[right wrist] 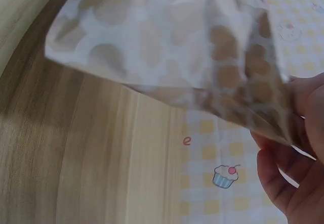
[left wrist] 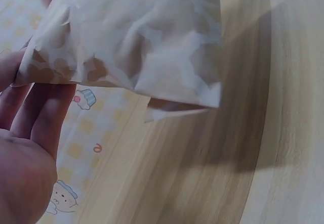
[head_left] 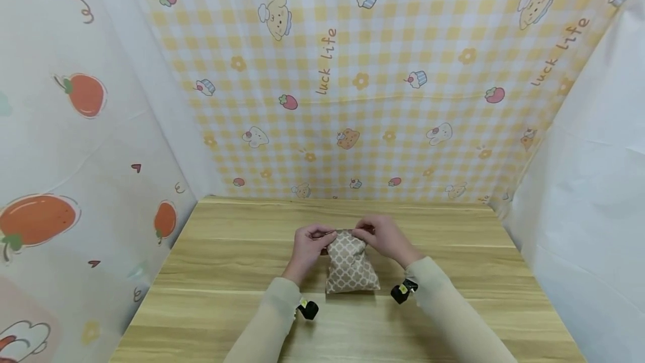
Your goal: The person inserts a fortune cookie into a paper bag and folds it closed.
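Note:
Both hands hold up a brown paper bag with a white lattice pattern, by its upper corners. My left hand pinches the top left corner between thumb and fingers. At the top right corner, my right hand pinches the paper the same way. In the left wrist view the bag looks creased, and a folded flap of paper shows at its edge. The right wrist view shows the bag's side bent near the fingers. Whatever is inside the bag is hidden.
A wooden-grained table lies beneath the hands. Behind it hangs a yellow checked cloth with printed cakes and strawberries. A white printed sheet stands at left and a plain white one at right.

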Tool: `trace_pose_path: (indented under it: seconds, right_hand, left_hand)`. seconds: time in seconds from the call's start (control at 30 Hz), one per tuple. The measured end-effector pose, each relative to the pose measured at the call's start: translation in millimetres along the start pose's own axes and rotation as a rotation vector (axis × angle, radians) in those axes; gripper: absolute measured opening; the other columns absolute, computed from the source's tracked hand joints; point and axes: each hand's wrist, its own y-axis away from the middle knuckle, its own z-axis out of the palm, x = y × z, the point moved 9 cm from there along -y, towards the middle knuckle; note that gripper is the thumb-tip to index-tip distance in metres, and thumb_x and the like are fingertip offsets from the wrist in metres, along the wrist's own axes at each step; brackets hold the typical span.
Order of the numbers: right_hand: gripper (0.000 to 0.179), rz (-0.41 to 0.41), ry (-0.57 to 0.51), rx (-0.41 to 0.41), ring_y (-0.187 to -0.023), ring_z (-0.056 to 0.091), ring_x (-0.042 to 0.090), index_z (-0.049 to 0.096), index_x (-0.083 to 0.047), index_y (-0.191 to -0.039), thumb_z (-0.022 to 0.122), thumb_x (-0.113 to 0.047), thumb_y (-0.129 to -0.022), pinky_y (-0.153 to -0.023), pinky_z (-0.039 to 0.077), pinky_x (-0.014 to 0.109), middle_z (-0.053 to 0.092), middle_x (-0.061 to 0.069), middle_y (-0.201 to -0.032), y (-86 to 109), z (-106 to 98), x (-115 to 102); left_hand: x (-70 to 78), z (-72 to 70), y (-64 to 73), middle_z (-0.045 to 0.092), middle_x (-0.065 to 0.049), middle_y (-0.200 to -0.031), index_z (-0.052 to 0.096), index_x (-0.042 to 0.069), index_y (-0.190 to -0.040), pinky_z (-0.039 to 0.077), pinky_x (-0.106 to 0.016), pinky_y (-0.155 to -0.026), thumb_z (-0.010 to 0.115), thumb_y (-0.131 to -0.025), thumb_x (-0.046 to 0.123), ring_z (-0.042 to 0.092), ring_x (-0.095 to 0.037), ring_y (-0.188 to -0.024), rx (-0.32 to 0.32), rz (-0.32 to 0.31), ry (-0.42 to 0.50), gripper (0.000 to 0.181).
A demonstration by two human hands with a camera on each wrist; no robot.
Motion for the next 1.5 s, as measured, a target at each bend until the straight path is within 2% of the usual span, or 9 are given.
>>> trace_pose_path:
  seconds: [0.07,0.23,0.3,0.47,0.57,0.87,1.03,1.27,1.5]
  right_hand:
    - [0.007,-0.008,-0.009,0.01,-0.062,0.059,-0.002,0.077,-0.016,-0.087,0.08,-0.014,-0.094,-0.057,0.054,0.023,0.07,-0.009,-0.076,1.6,-1.8,1.4]
    - [0.011,-0.174,0.124,0.085,-0.061,0.058,-0.002,0.077,-0.016,-0.083,0.084,-0.012,-0.09,-0.055,0.051,0.019,0.07,-0.007,-0.075,4.5,-4.8,-10.6]
    - [0.009,-0.194,0.131,0.1,-0.062,0.058,0.0,0.078,-0.015,-0.084,0.084,-0.012,-0.09,-0.055,0.051,0.02,0.071,-0.006,-0.077,6.3,-5.9,-12.5]
    - [0.007,-0.019,-0.04,0.043,-0.062,0.061,0.005,0.079,-0.017,-0.088,0.079,-0.014,-0.095,-0.056,0.053,0.024,0.071,-0.009,-0.078,11.8,-7.9,6.7]
    - [0.009,0.044,-0.071,0.019,-0.06,0.061,0.007,0.079,-0.019,-0.087,0.078,-0.016,-0.096,-0.056,0.052,0.025,0.071,-0.01,-0.076,15.2,-7.5,16.8]
    - [0.014,-0.013,0.016,0.059,-0.058,0.056,-0.003,0.075,-0.017,-0.082,0.08,-0.011,-0.093,-0.052,0.052,0.022,0.072,-0.008,-0.075,17.0,-0.1,24.4]
    - [0.015,0.036,0.002,0.062,-0.057,0.057,0.003,0.075,-0.016,-0.081,0.079,-0.007,-0.092,-0.051,0.05,0.023,0.071,-0.007,-0.075,18.2,7.1,37.1]
    - [0.012,0.117,0.01,0.008,-0.07,0.07,0.018,0.077,-0.011,-0.087,0.073,-0.006,-0.097,-0.061,0.055,0.024,0.075,-0.001,-0.082,27.5,19.5,50.8]
    - [0.011,0.108,0.087,0.013,-0.076,0.072,0.014,0.078,-0.008,-0.089,0.073,0.001,-0.095,-0.069,0.06,0.027,0.077,0.003,-0.086,27.9,29.3,55.7]
  left_hand:
    - [0.9,-0.9,0.4,0.078,-0.008,-0.088,0.075,-0.008,-0.105,0.062,-0.028,-0.062,0.079,-0.09,-0.001,0.073,-0.015,-0.07,0.002,-0.002,-0.003,0.016]
    - [1.8,-2.5,0.5,0.079,-0.007,-0.087,0.075,-0.008,-0.104,0.061,-0.027,-0.061,0.08,-0.09,-0.001,0.072,-0.013,-0.069,0.008,0.004,-0.011,0.017]
    - [1.5,-3.0,0.5,0.079,-0.008,-0.088,0.076,-0.008,-0.105,0.062,-0.027,-0.062,0.08,-0.09,0.0,0.072,-0.013,-0.069,0.008,0.003,-0.01,0.018]
    - [-0.1,-4.3,0.7,0.079,-0.01,-0.09,0.076,-0.007,-0.106,0.063,-0.029,-0.063,0.08,-0.09,0.0,0.073,-0.014,-0.07,0.001,0.005,-0.021,0.018]
    - [-1.6,-5.4,0.5,0.078,-0.012,-0.089,0.076,-0.007,-0.105,0.063,-0.029,-0.063,0.08,-0.089,-0.001,0.072,-0.013,-0.069,0.002,0.01,-0.034,0.017]
    - [-9.7,-4.1,-7.3,0.078,-0.015,-0.088,0.078,-0.007,-0.102,0.058,-0.023,-0.056,0.08,-0.09,-0.001,0.068,-0.011,-0.063,-0.008,0.008,-0.085,0.014]
    - [-23.1,-2.7,-11.2,0.079,-0.017,-0.092,0.076,-0.009,-0.106,0.059,-0.025,-0.055,0.079,-0.09,-0.002,0.07,-0.013,-0.064,-0.03,-0.066,-0.05,0.017]
    - [-36.3,-1.3,-8.9,0.078,-0.02,-0.101,0.073,-0.012,-0.111,0.064,-0.033,-0.068,0.074,-0.094,-0.002,0.076,-0.016,-0.072,-0.096,-0.134,-0.056,0.019]
    - [-47.6,-8.3,-5.4,0.078,-0.018,-0.109,0.077,-0.005,-0.113,0.065,-0.036,-0.074,0.073,-0.096,0.001,0.078,-0.019,-0.079,-0.054,-0.209,-0.107,0.018]
